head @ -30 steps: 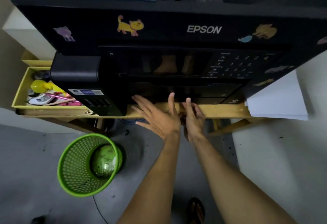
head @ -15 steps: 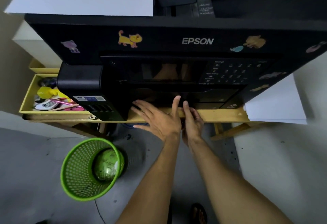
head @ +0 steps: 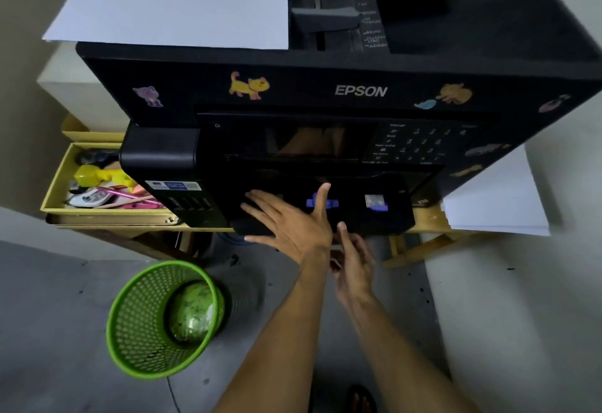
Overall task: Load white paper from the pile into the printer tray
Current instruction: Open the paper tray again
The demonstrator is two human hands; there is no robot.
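Item: printer, black, lettered EPSON, fills the upper half of the frame on a wooden shelf.

Item: printer tray, black, drawn partway out at frame centre; blue paper guides show on its floor. No paper visible in it.

Item: left hand, centre frame, fingers straight and spread, lying flat on the tray's left part. Holds nothing.

Item: right hand, just below and right of the left, under the tray's front edge, fingers loosely bent. Blurred; whether it touches or grasps the tray lip cannot be told.

Item: pile of white paper, right edge of frame, beside the printer, well apart from both hands.

Item: white sheet, upper left, on the printer's top.

Item: green basket, lower left, on the floor.

Item: yellow box, left edge, holding small oddments.

Step in hand, as judged: opening the tray; loading not begun.

Next move calls for: tray out far enough to expose its bed, guides spread, then a reach right to the pile for a squared stack.
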